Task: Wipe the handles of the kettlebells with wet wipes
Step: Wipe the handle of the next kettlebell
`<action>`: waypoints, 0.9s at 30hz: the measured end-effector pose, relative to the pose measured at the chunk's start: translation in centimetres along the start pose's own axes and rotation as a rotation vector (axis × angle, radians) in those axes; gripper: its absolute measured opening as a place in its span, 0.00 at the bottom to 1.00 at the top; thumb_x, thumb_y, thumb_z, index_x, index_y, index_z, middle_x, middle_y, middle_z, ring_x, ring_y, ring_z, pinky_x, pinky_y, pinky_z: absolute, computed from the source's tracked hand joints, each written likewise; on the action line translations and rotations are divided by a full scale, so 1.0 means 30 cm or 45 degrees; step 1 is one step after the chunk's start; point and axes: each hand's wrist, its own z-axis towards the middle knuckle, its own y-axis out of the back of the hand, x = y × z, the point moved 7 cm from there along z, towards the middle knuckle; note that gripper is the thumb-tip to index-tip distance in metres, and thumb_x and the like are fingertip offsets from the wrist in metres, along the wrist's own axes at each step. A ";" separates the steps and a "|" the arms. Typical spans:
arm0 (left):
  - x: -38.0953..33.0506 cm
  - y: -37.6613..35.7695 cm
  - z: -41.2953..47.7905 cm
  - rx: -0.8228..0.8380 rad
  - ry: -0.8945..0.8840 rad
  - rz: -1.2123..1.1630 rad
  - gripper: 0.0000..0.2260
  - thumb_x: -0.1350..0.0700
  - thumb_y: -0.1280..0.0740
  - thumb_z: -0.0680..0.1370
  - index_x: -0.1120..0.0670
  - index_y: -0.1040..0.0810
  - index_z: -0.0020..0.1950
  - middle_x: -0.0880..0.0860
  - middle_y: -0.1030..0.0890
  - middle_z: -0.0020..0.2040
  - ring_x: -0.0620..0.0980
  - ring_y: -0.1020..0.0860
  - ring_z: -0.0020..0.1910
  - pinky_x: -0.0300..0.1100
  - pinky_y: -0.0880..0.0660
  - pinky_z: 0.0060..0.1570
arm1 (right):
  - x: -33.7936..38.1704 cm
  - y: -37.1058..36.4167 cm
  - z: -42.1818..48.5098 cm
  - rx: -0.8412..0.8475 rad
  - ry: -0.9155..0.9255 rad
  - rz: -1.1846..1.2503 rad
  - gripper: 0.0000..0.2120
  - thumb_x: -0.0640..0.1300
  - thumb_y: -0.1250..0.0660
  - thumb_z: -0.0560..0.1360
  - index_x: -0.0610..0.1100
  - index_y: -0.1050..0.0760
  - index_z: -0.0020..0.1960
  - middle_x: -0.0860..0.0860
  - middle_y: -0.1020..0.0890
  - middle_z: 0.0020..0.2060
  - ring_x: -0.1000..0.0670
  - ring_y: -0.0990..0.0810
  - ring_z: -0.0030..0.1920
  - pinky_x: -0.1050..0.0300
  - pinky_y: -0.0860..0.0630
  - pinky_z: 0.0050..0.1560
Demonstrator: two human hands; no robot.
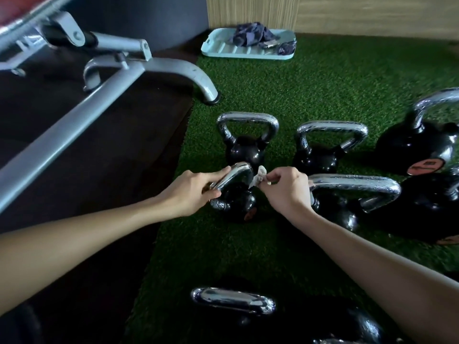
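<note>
Holding handle (236, 171), left grip (189, 194) | right grip (288, 192) pinches wipe (258, 178) (seemingly touching handle)

At least seven kettlebells (247, 150); one wet wipe (258, 178); one tray (223, 49); one bench (74, 120); two hands (191, 192).

This is a gym or a home workout room; several black kettlebells (244, 151) with chrome handles (331, 126) stand close together on green artificial turf (310, 83); to the left the grey steel frame (74, 120) of an exercise bench with a red pad (10, 11) stands over a dark floor mat (99, 170); at the back is a pale wood-look wall (372, 13), with a light blue tray (218, 49) of crumpled dark cloths (250, 34) at its foot
</note>
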 end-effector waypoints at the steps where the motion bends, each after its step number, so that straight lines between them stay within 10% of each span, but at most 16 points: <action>1: 0.020 0.006 -0.001 0.000 0.021 -0.010 0.29 0.46 0.32 0.81 0.30 0.41 0.78 0.55 0.15 0.59 0.43 0.27 0.24 0.46 0.22 0.24 | -0.014 -0.029 0.002 0.016 -0.036 0.057 0.07 0.48 0.25 0.73 0.45 0.17 0.39 0.50 0.17 0.33 0.47 0.17 0.36 0.51 0.19 0.37; 5: 0.046 0.044 -0.021 0.004 0.133 -0.048 0.29 0.46 0.31 0.81 0.31 0.40 0.78 0.56 0.20 0.65 0.39 0.30 0.27 0.37 0.25 0.25 | -0.018 -0.115 0.019 0.037 -0.085 0.158 0.05 0.48 0.25 0.73 0.50 0.19 0.40 0.57 0.19 0.32 0.53 0.18 0.37 0.62 0.25 0.34; 7: 0.052 0.048 -0.029 0.070 0.166 -0.059 0.30 0.46 0.32 0.81 0.33 0.41 0.79 0.56 0.20 0.66 0.37 0.28 0.46 0.30 0.31 0.24 | -0.004 -0.139 0.029 0.034 -0.078 0.209 0.04 0.49 0.24 0.72 0.52 0.18 0.42 0.59 0.20 0.33 0.60 0.20 0.38 0.70 0.31 0.33; 8: 0.058 0.053 -0.031 0.097 0.177 -0.061 0.30 0.45 0.32 0.81 0.32 0.42 0.79 0.56 0.20 0.66 0.36 0.23 0.25 0.29 0.33 0.25 | 0.004 -0.150 0.034 0.043 -0.065 0.221 0.04 0.50 0.24 0.72 0.52 0.18 0.44 0.60 0.20 0.34 0.62 0.21 0.39 0.73 0.33 0.33; 9: 0.065 0.059 -0.033 0.112 0.189 -0.069 0.30 0.45 0.32 0.81 0.32 0.43 0.79 0.55 0.19 0.65 0.39 0.42 0.24 0.32 0.28 0.24 | 0.008 -0.162 0.039 0.054 -0.051 0.231 0.05 0.50 0.23 0.72 0.53 0.18 0.46 0.60 0.19 0.35 0.63 0.21 0.39 0.74 0.32 0.33; 10: 0.069 0.061 -0.036 0.131 0.208 -0.088 0.31 0.46 0.32 0.81 0.32 0.43 0.79 0.55 0.18 0.64 0.35 0.28 0.21 0.25 0.43 0.33 | 0.013 -0.171 0.042 0.065 -0.032 0.242 0.06 0.49 0.24 0.73 0.54 0.17 0.49 0.60 0.19 0.36 0.63 0.21 0.39 0.75 0.32 0.33; 11: 0.071 0.060 -0.041 0.147 0.214 -0.112 0.31 0.47 0.32 0.81 0.34 0.43 0.79 0.54 0.18 0.64 0.28 0.32 0.42 0.26 0.38 0.48 | 0.013 -0.180 0.046 0.072 -0.015 0.251 0.08 0.49 0.24 0.73 0.54 0.16 0.52 0.60 0.19 0.36 0.62 0.21 0.39 0.75 0.31 0.34; 12: 0.072 0.056 -0.046 0.161 0.213 -0.125 0.31 0.48 0.32 0.82 0.35 0.43 0.80 0.54 0.18 0.64 0.31 0.44 0.41 0.26 0.38 0.50 | 0.014 -0.187 0.049 0.076 0.007 0.258 0.10 0.48 0.24 0.73 0.54 0.16 0.54 0.60 0.19 0.35 0.61 0.20 0.39 0.72 0.29 0.35; 13: 0.065 0.053 -0.052 0.163 0.201 -0.133 0.31 0.48 0.32 0.82 0.35 0.43 0.80 0.54 0.18 0.64 0.25 0.38 0.43 0.21 0.47 0.39 | 0.015 -0.193 0.049 0.076 0.033 0.259 0.09 0.49 0.25 0.74 0.54 0.15 0.54 0.60 0.18 0.34 0.59 0.19 0.39 0.69 0.27 0.35; 14: 0.064 0.049 -0.056 0.158 0.197 -0.137 0.31 0.48 0.32 0.82 0.34 0.44 0.79 0.54 0.17 0.64 0.24 0.35 0.43 0.26 0.36 0.25 | 0.016 -0.195 0.046 0.068 0.061 0.252 0.07 0.49 0.25 0.74 0.54 0.14 0.52 0.58 0.18 0.32 0.57 0.18 0.37 0.65 0.25 0.35; 15: 0.067 0.045 -0.058 0.149 0.199 -0.149 0.31 0.48 0.32 0.82 0.34 0.44 0.79 0.54 0.17 0.63 0.24 0.31 0.41 0.22 0.42 0.30 | 0.017 -0.197 0.042 0.059 0.079 0.248 0.04 0.49 0.25 0.75 0.54 0.14 0.49 0.56 0.16 0.31 0.55 0.17 0.36 0.62 0.24 0.35; 16: 0.082 0.041 -0.057 0.144 0.212 -0.158 0.30 0.48 0.33 0.82 0.34 0.44 0.79 0.54 0.16 0.61 0.24 0.28 0.38 0.31 0.26 0.27 | 0.024 -0.195 0.039 0.051 0.097 0.247 0.03 0.48 0.26 0.75 0.54 0.13 0.48 0.54 0.15 0.33 0.53 0.17 0.35 0.60 0.24 0.35; 17: 0.098 0.038 -0.056 0.150 0.229 -0.172 0.30 0.48 0.33 0.82 0.33 0.44 0.79 0.52 0.14 0.57 0.28 0.33 0.43 0.33 0.33 0.51 | 0.034 -0.194 0.041 0.041 0.122 0.242 0.03 0.47 0.26 0.76 0.53 0.13 0.47 0.53 0.14 0.35 0.53 0.17 0.35 0.62 0.24 0.34; 20: 0.119 0.036 -0.057 0.195 0.218 -0.211 0.30 0.46 0.31 0.81 0.29 0.42 0.77 0.45 0.13 0.51 0.38 0.35 0.26 0.34 0.37 0.35 | 0.101 -0.171 0.055 -0.028 0.246 0.258 0.06 0.41 0.26 0.75 0.47 0.13 0.52 0.55 0.14 0.40 0.61 0.22 0.34 0.73 0.27 0.36; 23: 0.124 0.031 -0.055 0.233 0.194 -0.245 0.32 0.47 0.29 0.80 0.29 0.42 0.77 0.43 0.14 0.55 0.33 0.18 0.41 0.35 0.24 0.44 | 0.136 -0.164 0.067 -0.019 0.289 0.245 0.08 0.41 0.25 0.75 0.48 0.13 0.53 0.60 0.18 0.37 0.65 0.22 0.32 0.71 0.27 0.34; 27: 0.110 0.027 -0.049 0.252 0.237 -0.234 0.32 0.46 0.30 0.80 0.28 0.44 0.77 0.53 0.13 0.49 0.42 0.37 0.24 0.36 0.35 0.26 | 0.078 -0.167 0.073 0.007 0.168 0.283 0.06 0.43 0.24 0.74 0.48 0.13 0.51 0.62 0.18 0.34 0.64 0.23 0.32 0.70 0.27 0.35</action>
